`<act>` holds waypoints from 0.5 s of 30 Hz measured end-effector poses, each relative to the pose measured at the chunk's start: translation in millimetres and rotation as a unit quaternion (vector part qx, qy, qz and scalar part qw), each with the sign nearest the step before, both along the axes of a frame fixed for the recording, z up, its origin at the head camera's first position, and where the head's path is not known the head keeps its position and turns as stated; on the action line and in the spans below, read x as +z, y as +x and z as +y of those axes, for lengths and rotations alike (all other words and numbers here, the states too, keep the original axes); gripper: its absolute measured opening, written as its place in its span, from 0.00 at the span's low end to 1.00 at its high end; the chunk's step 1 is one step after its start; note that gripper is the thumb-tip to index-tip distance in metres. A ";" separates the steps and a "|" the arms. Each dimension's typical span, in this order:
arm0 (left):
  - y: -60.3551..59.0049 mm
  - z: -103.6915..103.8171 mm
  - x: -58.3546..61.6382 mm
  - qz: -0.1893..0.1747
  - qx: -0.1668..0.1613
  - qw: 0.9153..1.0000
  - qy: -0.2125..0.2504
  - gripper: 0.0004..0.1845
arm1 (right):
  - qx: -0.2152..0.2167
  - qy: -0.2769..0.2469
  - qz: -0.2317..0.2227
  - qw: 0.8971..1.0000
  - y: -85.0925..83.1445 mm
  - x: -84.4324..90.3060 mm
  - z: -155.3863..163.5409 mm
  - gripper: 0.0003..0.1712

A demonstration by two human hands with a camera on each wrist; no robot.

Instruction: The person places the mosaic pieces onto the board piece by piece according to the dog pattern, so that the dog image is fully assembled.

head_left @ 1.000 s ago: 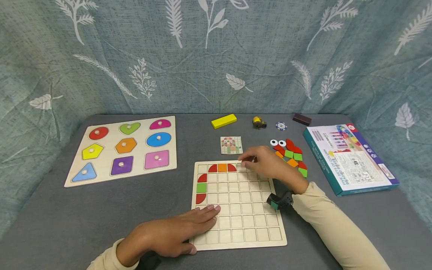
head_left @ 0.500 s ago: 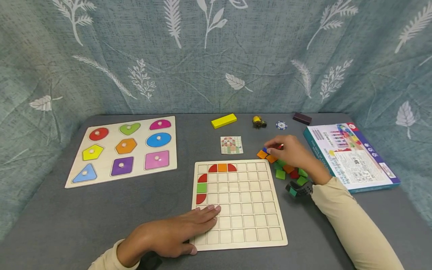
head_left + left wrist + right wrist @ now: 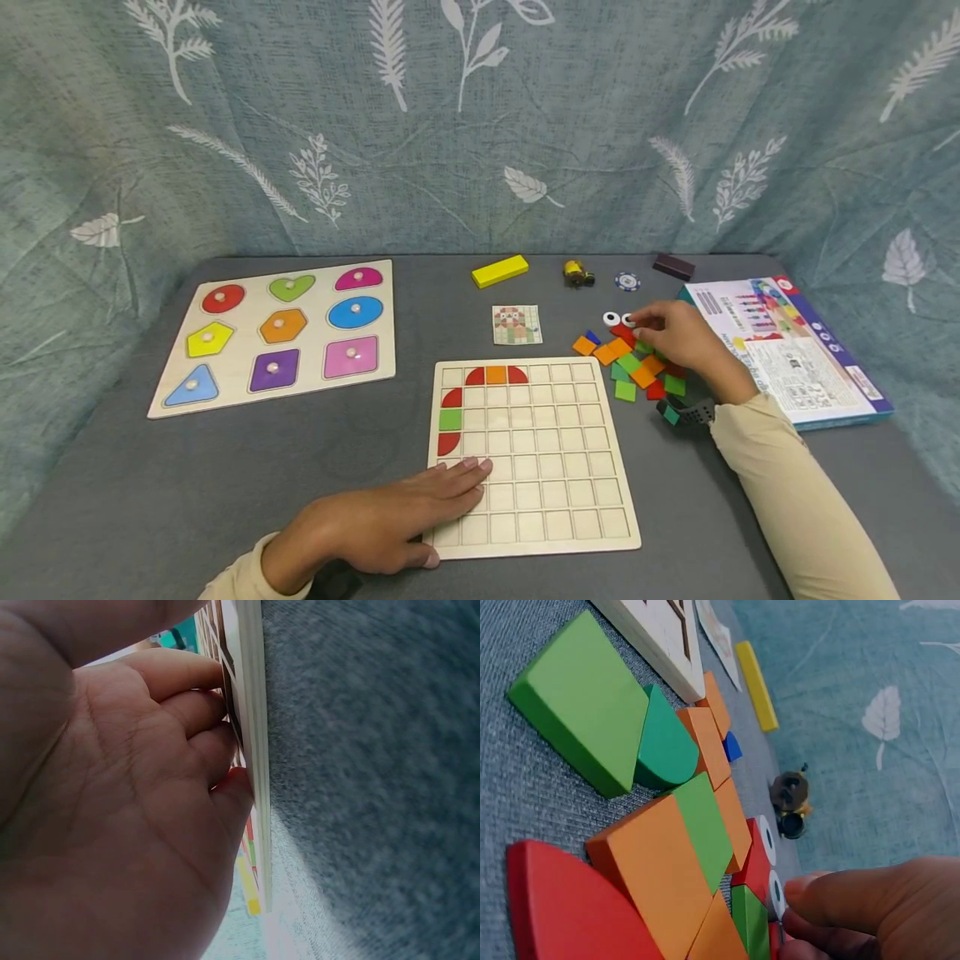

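Two white eye discs (image 3: 619, 319) lie at the far edge of the loose coloured tiles (image 3: 633, 367), right of the grid board (image 3: 555, 467). The right hand (image 3: 675, 337) pinches one disc with curled fingers (image 3: 832, 900). The left hand (image 3: 397, 521) rests flat, fingers released, on the board's near-left corner on the desk (image 3: 225, 475).

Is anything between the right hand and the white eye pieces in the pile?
Nothing visible. The right hand already has its fingertips at one white eye piece, by the loose tiles. The other eye lies bare beside it.
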State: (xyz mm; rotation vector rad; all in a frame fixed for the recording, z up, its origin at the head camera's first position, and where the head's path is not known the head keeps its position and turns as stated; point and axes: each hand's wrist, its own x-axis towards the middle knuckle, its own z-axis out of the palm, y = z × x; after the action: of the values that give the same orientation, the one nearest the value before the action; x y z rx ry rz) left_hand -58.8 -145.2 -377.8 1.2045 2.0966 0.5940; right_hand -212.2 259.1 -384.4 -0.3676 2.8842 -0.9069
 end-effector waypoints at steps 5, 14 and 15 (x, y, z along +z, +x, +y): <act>0.6 -2.1 0.4 -0.001 0.000 1.000 0.004 0.42 | -0.018 -0.006 0.007 1.000 -5.3 -2.2 -5.5 0.14; 0.7 -1.0 0.5 -0.007 0.000 1.000 0.007 0.42 | 0.009 0.028 0.025 0.999 -22.7 -6.1 -29.5 0.17; 0.8 -0.8 0.6 -0.007 0.000 1.000 0.007 0.42 | 0.010 0.031 0.018 0.999 -23.9 -6.0 -30.5 0.17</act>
State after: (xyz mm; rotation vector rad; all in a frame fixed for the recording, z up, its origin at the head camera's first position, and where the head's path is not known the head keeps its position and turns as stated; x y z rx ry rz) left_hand -57.9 -145.9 -377.2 1.2055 2.0843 0.6158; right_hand -236.2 228.6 -390.4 -0.4113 2.9269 -0.8143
